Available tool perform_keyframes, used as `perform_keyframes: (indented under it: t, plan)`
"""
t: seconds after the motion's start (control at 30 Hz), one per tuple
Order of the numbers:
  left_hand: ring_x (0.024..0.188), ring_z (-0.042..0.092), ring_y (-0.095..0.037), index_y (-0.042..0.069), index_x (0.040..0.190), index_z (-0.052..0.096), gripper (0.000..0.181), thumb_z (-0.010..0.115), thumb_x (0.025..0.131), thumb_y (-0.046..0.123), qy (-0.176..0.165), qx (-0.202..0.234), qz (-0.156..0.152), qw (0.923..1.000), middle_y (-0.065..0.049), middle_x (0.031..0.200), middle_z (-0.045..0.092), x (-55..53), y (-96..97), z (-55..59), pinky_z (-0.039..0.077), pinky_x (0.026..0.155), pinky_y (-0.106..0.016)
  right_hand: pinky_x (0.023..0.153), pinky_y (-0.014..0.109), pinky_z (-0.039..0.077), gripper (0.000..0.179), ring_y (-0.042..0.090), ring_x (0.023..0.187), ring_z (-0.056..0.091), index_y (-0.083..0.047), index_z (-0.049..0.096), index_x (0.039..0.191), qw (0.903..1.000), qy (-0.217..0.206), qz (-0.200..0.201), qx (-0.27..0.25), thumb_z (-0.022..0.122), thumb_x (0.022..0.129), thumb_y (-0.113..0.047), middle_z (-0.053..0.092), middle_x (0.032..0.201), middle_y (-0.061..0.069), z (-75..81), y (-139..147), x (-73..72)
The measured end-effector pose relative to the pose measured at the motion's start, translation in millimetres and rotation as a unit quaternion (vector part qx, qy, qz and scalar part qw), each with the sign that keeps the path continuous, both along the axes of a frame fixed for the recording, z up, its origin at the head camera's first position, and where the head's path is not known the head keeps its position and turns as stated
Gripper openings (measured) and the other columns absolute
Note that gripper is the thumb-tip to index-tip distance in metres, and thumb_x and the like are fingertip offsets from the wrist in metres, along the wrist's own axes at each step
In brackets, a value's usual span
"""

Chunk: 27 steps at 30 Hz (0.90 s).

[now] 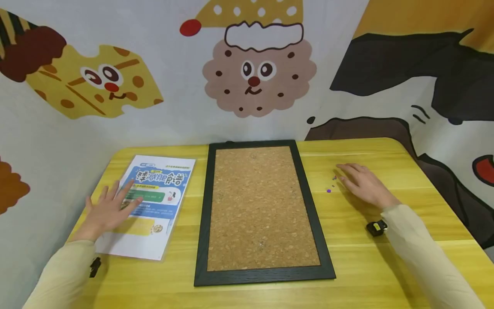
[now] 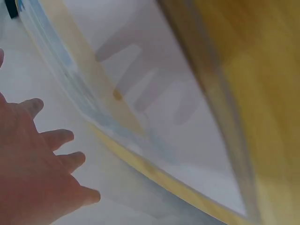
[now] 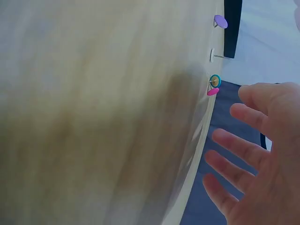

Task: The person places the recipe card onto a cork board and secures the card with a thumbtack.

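Note:
My left hand (image 1: 109,210) is spread out over a printed sheet (image 1: 135,246) in a clear sleeve, on the left of the table. In the left wrist view, its fingers (image 2: 58,137) are apart and a hand-shaped shadow falls on the sheet. On the right, my right hand (image 1: 364,186) hovers beside several small pushpins, its fingers loosely extended and nothing held. The right wrist view shows a purple pushpin (image 3: 221,21), a white one, a teal-rimmed one and a pink pushpin (image 3: 213,92). Between the hands lies a cork board (image 1: 262,210) in a black frame.
Everything lies on a yellow wood-grain table (image 1: 359,274). Its far edge meets a hanging with cartoon figures (image 1: 258,81). A small black device (image 1: 376,227) sits by the right sleeve, and another dark piece (image 1: 94,267) by the left sleeve.

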<state>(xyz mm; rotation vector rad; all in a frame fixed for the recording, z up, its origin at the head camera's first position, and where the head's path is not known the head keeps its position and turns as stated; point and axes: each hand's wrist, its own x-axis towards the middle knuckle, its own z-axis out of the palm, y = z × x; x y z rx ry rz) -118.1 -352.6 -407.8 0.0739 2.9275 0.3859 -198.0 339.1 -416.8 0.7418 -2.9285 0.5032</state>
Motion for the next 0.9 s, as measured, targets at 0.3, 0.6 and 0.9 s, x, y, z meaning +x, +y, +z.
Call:
perform_keyframes:
  t: [0.3,0.6,0.9]
  plan:
    - [0.124,0.008,-0.069,0.007,0.154,-0.004,0.084,0.03,0.099,0.06,-0.037,0.009,0.04,0.9985,-0.044,0.144,0.011,5.4,-28.6,-1.0,0.003,0.084,-0.084,0.091,0.059,0.04,0.038,0.045,0.115,0.049,0.008,0.05,0.134,0.9896,-0.099,-0.018,-0.103,0.05,0.102,-0.012,0.051,0.131,0.028,-0.9,1,-4.4]
    - [0.115,0.011,-0.071,0.004,0.153,-0.001,0.083,0.027,0.099,0.06,-0.055,0.021,0.059,0.9965,-0.04,0.145,0.009,12.6,-43.9,-11.4,0.012,0.078,-0.079,0.086,0.048,0.042,0.035,0.032,0.103,0.052,0.006,0.054,0.132,0.9832,-0.117,-0.013,-0.139,0.054,0.099,-0.006,0.057,0.12,0.021,-1.7,-3,-9.3]
    - [0.097,0.021,-0.054,-0.003,0.151,0.005,0.082,0.032,0.1,0.055,-0.028,0.013,0.044,0.9986,-0.037,0.119,0.018,8.5,-41.9,-18.0,0.025,0.072,-0.062,0.089,0.047,0.039,0.031,0.032,0.107,0.049,0.006,0.057,0.127,0.977,-0.134,-0.013,-0.165,0.056,0.096,0.0,0.056,0.123,0.022,-5.4,-3,-11.4]
